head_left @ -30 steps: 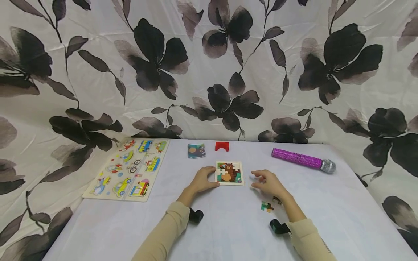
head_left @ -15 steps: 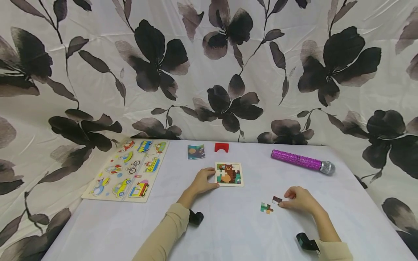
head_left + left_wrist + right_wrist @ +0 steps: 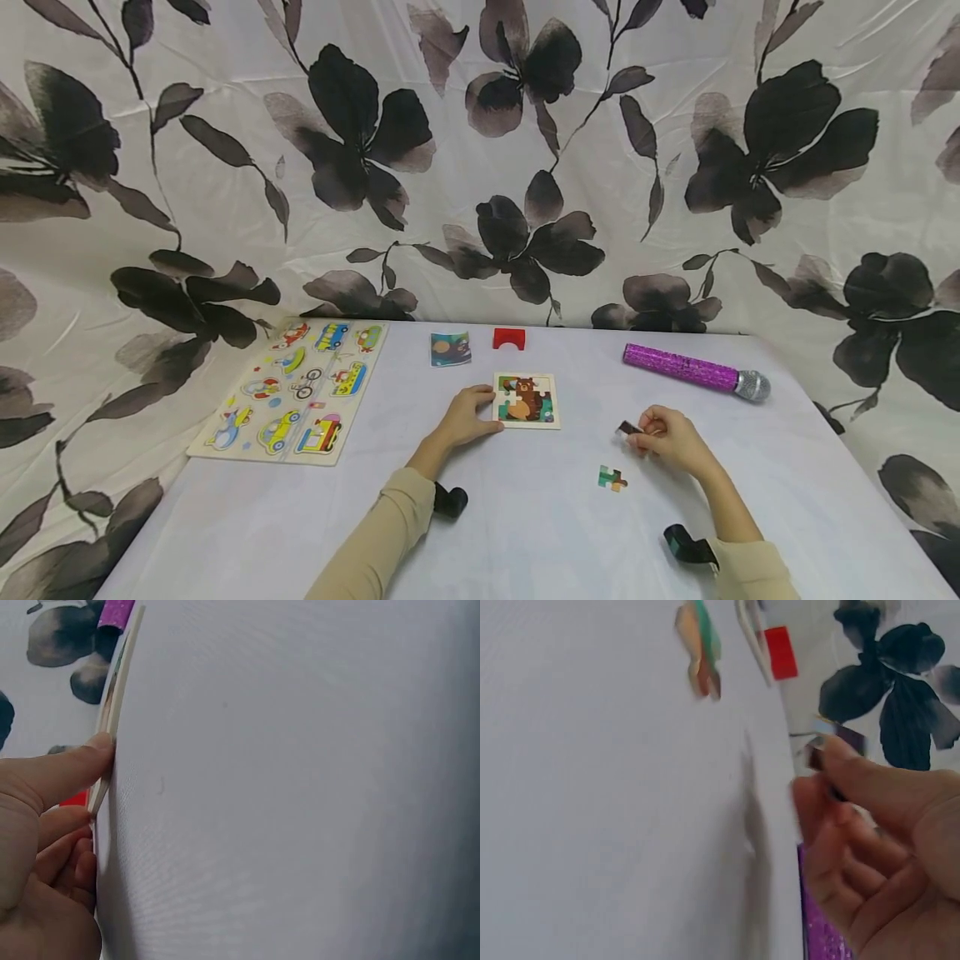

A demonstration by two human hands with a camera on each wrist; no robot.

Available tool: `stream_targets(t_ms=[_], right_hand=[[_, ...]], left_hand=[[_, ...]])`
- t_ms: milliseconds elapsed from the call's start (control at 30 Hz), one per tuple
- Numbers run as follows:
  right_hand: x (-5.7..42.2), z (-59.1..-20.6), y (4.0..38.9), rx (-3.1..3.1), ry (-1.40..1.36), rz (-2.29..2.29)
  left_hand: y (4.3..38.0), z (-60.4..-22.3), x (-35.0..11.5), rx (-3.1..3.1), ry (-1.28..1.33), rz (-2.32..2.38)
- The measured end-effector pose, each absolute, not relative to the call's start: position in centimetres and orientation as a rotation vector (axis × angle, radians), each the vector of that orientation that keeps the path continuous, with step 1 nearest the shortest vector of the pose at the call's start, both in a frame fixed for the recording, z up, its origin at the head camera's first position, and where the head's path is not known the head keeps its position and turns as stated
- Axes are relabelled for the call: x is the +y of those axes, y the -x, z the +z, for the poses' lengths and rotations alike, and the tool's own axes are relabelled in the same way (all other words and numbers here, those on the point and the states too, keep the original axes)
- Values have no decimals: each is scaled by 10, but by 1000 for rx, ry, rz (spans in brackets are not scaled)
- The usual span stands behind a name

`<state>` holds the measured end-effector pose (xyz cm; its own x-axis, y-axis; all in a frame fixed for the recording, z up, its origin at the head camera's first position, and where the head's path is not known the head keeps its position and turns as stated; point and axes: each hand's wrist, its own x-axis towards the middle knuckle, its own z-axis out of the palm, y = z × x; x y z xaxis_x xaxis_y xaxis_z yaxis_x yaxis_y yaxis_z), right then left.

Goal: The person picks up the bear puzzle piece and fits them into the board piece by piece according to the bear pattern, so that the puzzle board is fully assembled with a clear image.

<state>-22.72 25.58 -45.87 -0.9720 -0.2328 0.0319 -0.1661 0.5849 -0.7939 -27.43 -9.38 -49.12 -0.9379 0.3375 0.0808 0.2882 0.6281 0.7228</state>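
Note:
A small square bear jigsaw puzzle (image 3: 557, 407) with a pale wooden frame lies mid-table. My left hand (image 3: 467, 417) grips its left side near the front corner; in the left wrist view the thumb and a finger (image 3: 64, 825) pinch the frame's edge (image 3: 120, 697). My right hand (image 3: 678, 440) pinches a dark brown puzzle piece (image 3: 628, 428), lifted off the table to the right of the puzzle. The right wrist view shows this piece (image 3: 849, 739) blurred between thumb and fingers. Green and brown loose puzzle pieces (image 3: 612, 478), apparently joined, lie in front of the right hand.
A large vehicle puzzle board (image 3: 255, 446) lies at the left. Behind the bear puzzle are a small picture card (image 3: 451, 349) and a red arch block (image 3: 509, 338). A purple glitter microphone (image 3: 682, 367) lies back right, and a floral cloth (image 3: 450, 167) hangs behind the table.
My right hand has drawn back from beside the puzzle, taken the dark brown piece off the table and raised it slightly leftward. The left hand stays on the puzzle.

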Motion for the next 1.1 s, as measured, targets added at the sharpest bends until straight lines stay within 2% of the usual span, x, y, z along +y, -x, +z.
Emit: stream_targets(t_ms=[200, 400, 600, 833, 1100], right_hand=[[235, -445, 247, 2658, 209, -1771], [213, -434, 265, 2217, 125, -2232], [199, -430, 274, 2000, -19, -2447], [188, -431, 284, 1892, 42, -2532], [173, -440, 296, 2093, 195, -2333]], left_hand=[[274, -493, -94, 2778, -539, 1231], [273, -494, -95, 2779, -544, 1227], [273, -495, -94, 2770, -536, 1247], [273, -494, -93, 2772, -532, 1254], [273, -493, -94, 2775, -529, 1274]])
